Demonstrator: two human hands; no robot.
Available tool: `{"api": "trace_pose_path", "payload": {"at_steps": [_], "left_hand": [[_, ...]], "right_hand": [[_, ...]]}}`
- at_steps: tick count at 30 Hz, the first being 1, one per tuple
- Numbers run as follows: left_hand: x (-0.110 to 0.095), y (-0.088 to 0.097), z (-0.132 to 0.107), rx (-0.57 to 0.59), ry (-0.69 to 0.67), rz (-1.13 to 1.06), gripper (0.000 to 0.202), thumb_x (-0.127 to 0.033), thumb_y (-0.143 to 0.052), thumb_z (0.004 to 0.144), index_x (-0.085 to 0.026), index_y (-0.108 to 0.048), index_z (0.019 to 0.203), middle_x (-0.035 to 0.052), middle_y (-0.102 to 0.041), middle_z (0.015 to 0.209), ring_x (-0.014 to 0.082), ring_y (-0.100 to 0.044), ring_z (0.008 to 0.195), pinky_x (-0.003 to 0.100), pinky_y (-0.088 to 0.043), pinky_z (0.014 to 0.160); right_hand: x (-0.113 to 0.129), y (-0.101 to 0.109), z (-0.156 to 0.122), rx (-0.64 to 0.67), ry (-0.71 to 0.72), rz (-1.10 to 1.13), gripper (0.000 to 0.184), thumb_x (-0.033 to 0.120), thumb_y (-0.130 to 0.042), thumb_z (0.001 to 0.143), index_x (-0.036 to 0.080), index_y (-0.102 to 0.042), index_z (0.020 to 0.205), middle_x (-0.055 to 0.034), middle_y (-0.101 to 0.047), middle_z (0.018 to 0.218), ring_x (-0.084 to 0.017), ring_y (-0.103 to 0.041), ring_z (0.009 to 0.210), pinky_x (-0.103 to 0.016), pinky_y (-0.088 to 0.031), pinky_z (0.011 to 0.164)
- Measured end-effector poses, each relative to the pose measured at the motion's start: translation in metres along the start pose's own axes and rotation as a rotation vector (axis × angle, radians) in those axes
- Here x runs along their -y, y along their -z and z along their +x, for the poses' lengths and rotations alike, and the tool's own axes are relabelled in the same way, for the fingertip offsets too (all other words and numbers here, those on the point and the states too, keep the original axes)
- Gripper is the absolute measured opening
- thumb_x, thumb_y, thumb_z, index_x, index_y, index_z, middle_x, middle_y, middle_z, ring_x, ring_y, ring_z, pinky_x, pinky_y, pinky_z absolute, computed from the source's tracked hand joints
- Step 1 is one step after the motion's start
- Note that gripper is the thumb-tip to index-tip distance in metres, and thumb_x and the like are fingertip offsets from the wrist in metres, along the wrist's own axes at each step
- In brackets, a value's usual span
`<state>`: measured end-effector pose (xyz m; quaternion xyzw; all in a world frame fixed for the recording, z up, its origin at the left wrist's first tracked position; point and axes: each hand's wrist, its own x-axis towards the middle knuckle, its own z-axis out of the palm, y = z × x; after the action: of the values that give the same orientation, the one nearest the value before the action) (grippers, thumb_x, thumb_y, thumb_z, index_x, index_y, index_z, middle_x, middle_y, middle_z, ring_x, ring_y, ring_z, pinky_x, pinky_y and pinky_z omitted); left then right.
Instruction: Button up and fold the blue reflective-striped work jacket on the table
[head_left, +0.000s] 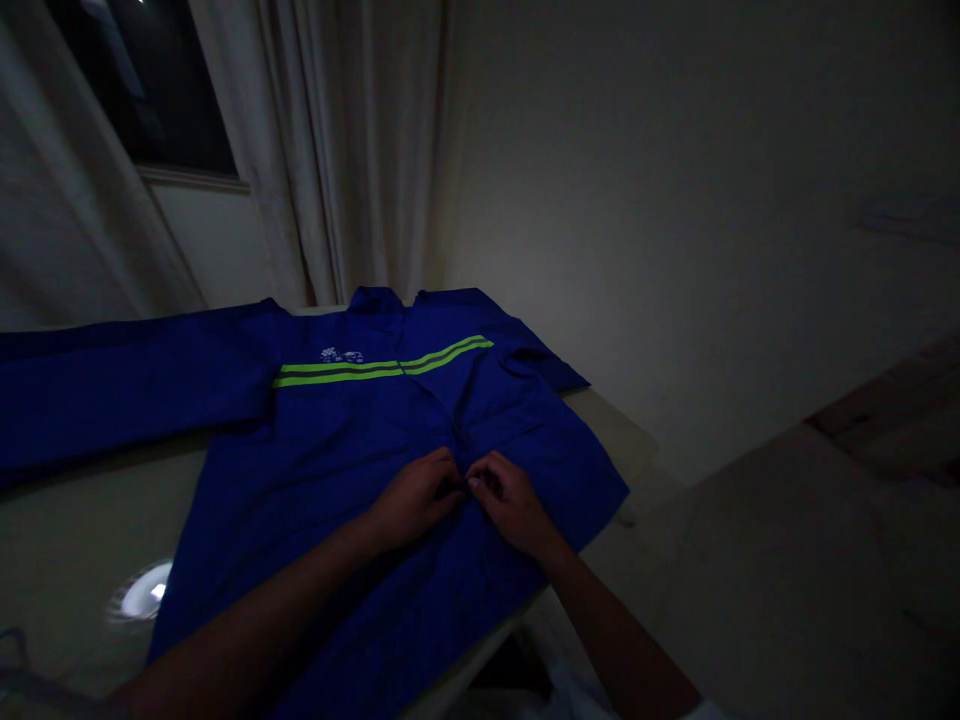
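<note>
A blue work jacket with two bright green stripes across the chest lies flat, front up, on a pale table. One sleeve stretches out to the left. My left hand and my right hand meet at the jacket's front opening, a little below the middle. Both have their fingers pinched together on the front edges of the fabric. Whatever small fastening sits between the fingertips is too dark to make out.
The table's right corner drops off to a pale floor. Light curtains and a dark window stand behind the table. A bright reflection shows on the tabletop at the left. The room is dim.
</note>
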<state>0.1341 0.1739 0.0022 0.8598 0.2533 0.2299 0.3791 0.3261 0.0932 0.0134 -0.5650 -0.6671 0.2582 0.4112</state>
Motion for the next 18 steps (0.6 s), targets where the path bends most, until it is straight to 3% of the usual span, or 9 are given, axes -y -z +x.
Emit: {"api": "trace_pose_path", "payload": {"at_steps": [9, 15, 18], "left_hand": [[0.0020, 0.0015, 0.0013, 0.000, 0.015, -0.019, 0.009, -0.015, -0.070, 0.087, -0.020, -0.065, 0.083, 0.0015, -0.062, 0.093, 0.0173, -0.062, 0.085, 0.028, -0.043, 0.072], [0.0010, -0.0018, -0.0060, -0.039, -0.105, 0.171, 0.006, -0.017, -0.062, 0.097, -0.022, -0.066, 0.098, 0.0039, -0.066, 0.106, 0.0216, -0.061, 0.102, 0.033, -0.046, 0.086], [-0.0003, -0.0016, -0.0070, -0.076, -0.155, 0.230, 0.009, -0.016, -0.060, 0.098, -0.022, -0.065, 0.100, 0.0042, -0.067, 0.107, 0.0229, -0.058, 0.101, 0.036, -0.044, 0.089]], "right_hand": [[0.0019, 0.0007, -0.0023, 0.021, 0.022, -0.068, 0.012, 0.012, -0.067, 0.084, 0.021, -0.072, 0.090, 0.0013, -0.059, 0.083, -0.012, -0.055, 0.069, -0.025, -0.041, 0.062], [0.0034, 0.0003, -0.0031, -0.062, 0.019, -0.060, 0.016, 0.011, -0.064, 0.083, 0.021, -0.068, 0.095, 0.0008, -0.059, 0.085, -0.013, -0.055, 0.070, -0.026, -0.043, 0.064], [0.0031, 0.0011, -0.0040, -0.050, 0.014, -0.046, 0.028, 0.011, -0.070, 0.079, 0.021, -0.067, 0.105, 0.0007, -0.058, 0.091, -0.013, -0.055, 0.072, -0.026, -0.044, 0.066]]}}
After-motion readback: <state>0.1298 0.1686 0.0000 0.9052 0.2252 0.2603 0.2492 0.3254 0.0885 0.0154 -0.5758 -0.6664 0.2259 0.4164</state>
